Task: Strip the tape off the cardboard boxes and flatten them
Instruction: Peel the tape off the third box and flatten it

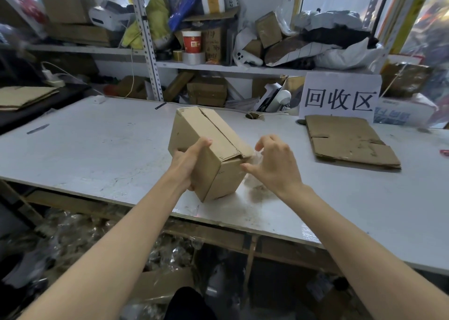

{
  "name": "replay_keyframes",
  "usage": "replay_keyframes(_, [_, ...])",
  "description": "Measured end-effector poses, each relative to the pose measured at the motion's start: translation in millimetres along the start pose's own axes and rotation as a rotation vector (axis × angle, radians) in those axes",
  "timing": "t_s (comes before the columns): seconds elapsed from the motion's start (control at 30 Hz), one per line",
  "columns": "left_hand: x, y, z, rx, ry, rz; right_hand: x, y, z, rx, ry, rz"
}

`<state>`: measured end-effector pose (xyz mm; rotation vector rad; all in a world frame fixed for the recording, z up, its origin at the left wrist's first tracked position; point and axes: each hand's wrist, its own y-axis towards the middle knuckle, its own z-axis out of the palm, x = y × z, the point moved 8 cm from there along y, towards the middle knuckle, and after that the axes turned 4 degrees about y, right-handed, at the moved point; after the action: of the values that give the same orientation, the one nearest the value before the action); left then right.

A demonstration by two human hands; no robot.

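On the white table (97, 154), tilted up on its near corner: cardboard box (206, 147). Left hand (188, 164) clamps its near left side, fingers wrapped over the top edge. Just right of that grip, right hand (272, 166) is spread, fingers curled; clear tape (254, 158) at its fingertips, pinch or not, can't tell. Flattened cardboard (347, 139) lies well right.

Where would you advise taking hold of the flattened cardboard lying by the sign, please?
Probably its near long edge, coming from the front. The flattened cardboard lies flat on the table, so only the edges offer a pinch, and the near right corner looks slightly lifted. The sign stands behind it.
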<state>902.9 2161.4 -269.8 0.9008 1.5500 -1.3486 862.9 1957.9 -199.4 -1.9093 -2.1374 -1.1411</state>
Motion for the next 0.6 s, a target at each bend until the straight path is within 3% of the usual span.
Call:
replay_keyframes(0.2, [-26.7,-6.1,6.3,-0.146,0.139,0.198,-2.5,-6.3,11.3,-0.039,0.091,0.014])
replay_keyframes(0.3, [-31.1,-9.7,17.0,-0.154,0.269,0.251,-4.6,-7.4,7.9,-0.051,0.200,-0.013])
replay_keyframes(0.4, [-33.4,-8.3,16.0,-0.084,0.248,0.355,-10.9,-3.6,-1.6,-0.006,0.270,-0.070])
replay_keyframes(0.53, [-38.9,-8.1,18.7,-0.020,0.266,0.381,-16.5,0.9,-6.6,0.055,0.214,-0.123])
replay_keyframes(0.6, [-39.2,-8.2,17.7,-0.001,0.236,0.370,-14.1,-3.2,-12.0,0.010,0.058,-0.214])
